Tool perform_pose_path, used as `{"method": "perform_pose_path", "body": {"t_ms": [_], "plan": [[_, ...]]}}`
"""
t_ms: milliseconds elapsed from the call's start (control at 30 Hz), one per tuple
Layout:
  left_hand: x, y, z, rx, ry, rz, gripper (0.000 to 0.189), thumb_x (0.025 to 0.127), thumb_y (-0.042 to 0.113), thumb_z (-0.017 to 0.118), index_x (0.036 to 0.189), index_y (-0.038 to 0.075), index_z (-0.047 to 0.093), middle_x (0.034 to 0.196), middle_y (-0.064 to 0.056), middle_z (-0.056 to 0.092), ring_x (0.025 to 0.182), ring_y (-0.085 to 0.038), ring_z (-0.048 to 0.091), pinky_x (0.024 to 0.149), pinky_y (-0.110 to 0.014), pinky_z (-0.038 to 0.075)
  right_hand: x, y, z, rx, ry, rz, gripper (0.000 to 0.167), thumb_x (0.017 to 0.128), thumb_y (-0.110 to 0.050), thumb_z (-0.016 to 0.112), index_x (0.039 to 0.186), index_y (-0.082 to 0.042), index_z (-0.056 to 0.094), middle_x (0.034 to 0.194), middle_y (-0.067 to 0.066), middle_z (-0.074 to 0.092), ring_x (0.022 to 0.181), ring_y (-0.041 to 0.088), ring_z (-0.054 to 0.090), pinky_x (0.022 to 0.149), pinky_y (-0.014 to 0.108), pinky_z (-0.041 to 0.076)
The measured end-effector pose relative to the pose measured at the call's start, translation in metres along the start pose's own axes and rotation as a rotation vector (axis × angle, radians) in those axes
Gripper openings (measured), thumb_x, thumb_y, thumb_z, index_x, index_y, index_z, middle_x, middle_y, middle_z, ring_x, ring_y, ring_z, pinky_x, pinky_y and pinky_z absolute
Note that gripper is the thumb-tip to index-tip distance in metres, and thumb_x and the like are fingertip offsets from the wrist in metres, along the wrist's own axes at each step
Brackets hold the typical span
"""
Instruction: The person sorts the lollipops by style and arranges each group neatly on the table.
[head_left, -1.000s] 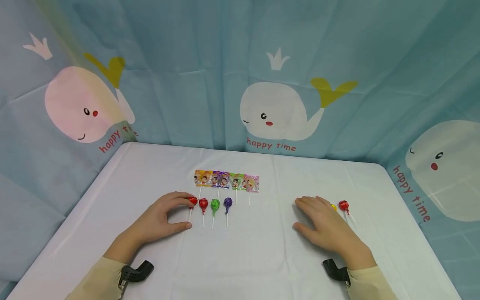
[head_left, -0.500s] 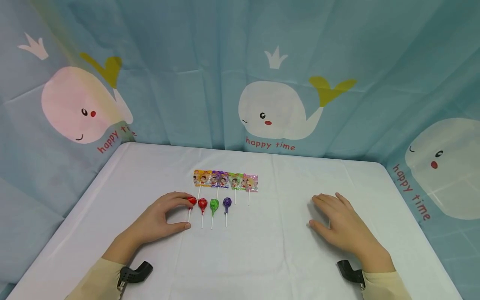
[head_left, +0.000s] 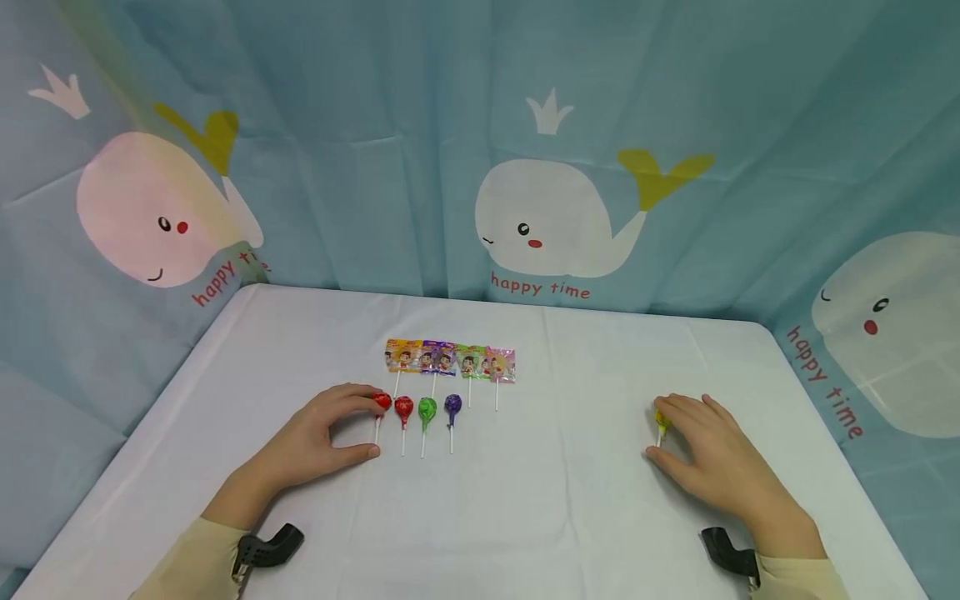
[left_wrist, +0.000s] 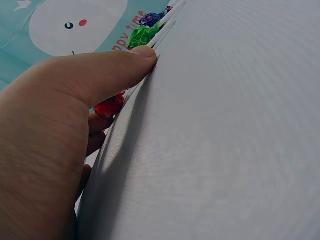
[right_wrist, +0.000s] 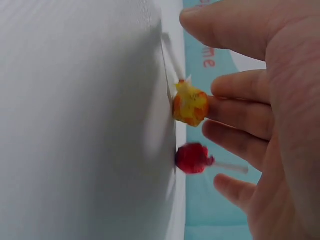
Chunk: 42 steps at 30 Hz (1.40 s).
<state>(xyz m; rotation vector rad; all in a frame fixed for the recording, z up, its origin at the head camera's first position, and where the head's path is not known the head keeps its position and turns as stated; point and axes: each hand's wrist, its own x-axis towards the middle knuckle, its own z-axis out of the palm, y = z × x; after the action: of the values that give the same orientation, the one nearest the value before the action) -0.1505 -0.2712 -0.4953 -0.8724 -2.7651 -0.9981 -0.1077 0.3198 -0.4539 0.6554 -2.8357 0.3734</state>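
My left hand [head_left: 333, 433] rests on the table by the left end of a row of lollipops. Its fingertips touch the head of a red lollipop [head_left: 382, 401], while the thumb lies apart, near the stick. Beside it stand a second red lollipop [head_left: 404, 408], a green lollipop [head_left: 427, 410] and a purple lollipop [head_left: 452, 406]. On the right, my right hand [head_left: 708, 454] is spread loosely over a yellow lollipop [head_left: 662, 421], its fingers relaxed. The right wrist view shows the yellow lollipop [right_wrist: 191, 104] near the fingertips and another red lollipop [right_wrist: 192, 158], which the hand hides in the head view.
Behind the left row lie several flat lollipops in printed wrappers, orange [head_left: 405, 356], purple [head_left: 438, 358], green [head_left: 472, 362] and pink [head_left: 501, 365]. A white cloth covers the table [head_left: 517, 517]. A blue whale-print curtain [head_left: 375, 208] hangs around the back and sides.
My right hand has moved to the right across the table, covering the red lollipop there and uncovering the yellow one by its fingertips. My left hand has stayed in place.
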Motion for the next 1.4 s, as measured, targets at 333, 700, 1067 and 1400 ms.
{"method": "perform_pose_path", "body": {"t_ms": [333, 700, 1067, 1400], "plan": [[-0.0026, -0.0002, -0.0016, 0.001, 0.017, -0.004, 0.055, 0.084, 0.038, 0.098, 0.133, 0.033, 0.074, 0.152, 0.007, 0.062, 0.145, -0.026, 0.053, 0.121, -0.021, 0.030, -0.0037, 0.0031, -0.0021, 0.036, -0.030, 0.018, 0.079, 0.091, -0.044, 0.089, 0.148, 0.003, 0.062, 0.153, 0.024, 0.060, 0.143, 0.047, 0.051, 0.132, 0.053, 0.020], [-0.0013, -0.0002, -0.0002, -0.009, 0.011, -0.005, 0.055, 0.084, 0.038, 0.097, 0.133, 0.033, 0.073, 0.153, 0.007, 0.061, 0.146, -0.027, 0.052, 0.122, -0.020, 0.027, -0.0052, 0.0018, 0.0001, 0.045, -0.004, 0.007, 0.069, 0.089, -0.042, 0.091, 0.139, 0.000, 0.069, 0.149, 0.019, 0.064, 0.142, 0.045, 0.053, 0.131, 0.054, 0.023], [-0.0007, -0.0012, 0.0013, 0.002, 0.009, -0.008, 0.056, 0.083, 0.039, 0.098, 0.133, 0.034, 0.073, 0.152, 0.009, 0.061, 0.145, -0.025, 0.053, 0.122, -0.023, 0.031, -0.0069, 0.0035, 0.0004, 0.038, -0.018, 0.005, 0.078, 0.085, -0.043, 0.093, 0.143, 0.000, 0.066, 0.148, 0.018, 0.065, 0.144, 0.045, 0.052, 0.134, 0.049, 0.016], [-0.0002, -0.0003, 0.0010, -0.001, 0.013, 0.001, 0.056, 0.083, 0.038, 0.098, 0.133, 0.034, 0.073, 0.153, 0.008, 0.061, 0.145, -0.025, 0.053, 0.120, -0.016, 0.027, -0.0080, 0.0048, -0.0032, 0.033, -0.026, 0.036, 0.078, 0.082, -0.041, 0.095, 0.140, 0.003, 0.067, 0.144, 0.022, 0.067, 0.142, 0.047, 0.052, 0.135, 0.053, 0.013]]}}
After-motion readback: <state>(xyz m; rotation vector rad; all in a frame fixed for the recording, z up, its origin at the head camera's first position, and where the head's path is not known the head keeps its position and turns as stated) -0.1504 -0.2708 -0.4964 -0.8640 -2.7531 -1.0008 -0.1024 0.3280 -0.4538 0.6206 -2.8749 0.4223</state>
